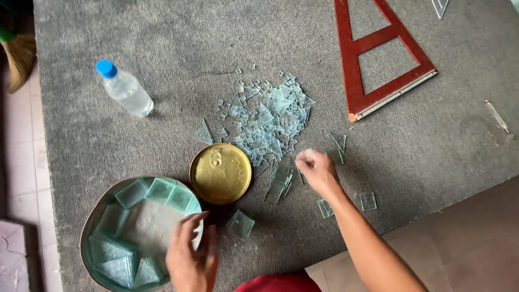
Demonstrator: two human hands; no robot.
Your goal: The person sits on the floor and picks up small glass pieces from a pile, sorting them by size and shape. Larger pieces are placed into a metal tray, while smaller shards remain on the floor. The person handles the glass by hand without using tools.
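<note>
My left hand (190,255) rests on the right rim of a round metal bowl (91,227) whose inside is lined with pale green glass pieces (154,192). My right hand (316,172) reaches out over the grey felt table (162,48), fingers bunched near small glass squares (335,157) at the edge of a heap of broken glass shards (270,116). Whether it pinches a piece I cannot tell. A gold round tin lid (220,173) lies between the bowl and the heap. Long glass strips (278,184) lie just left of my right hand.
A clear plastic bottle with a blue cap (125,89) lies at the left. A red wooden triangular frame (378,54) sits at the top right, with a thin glass cutter (496,116) near the right edge. Loose glass squares (368,201) and one stack (241,223) lie near the table's front edge.
</note>
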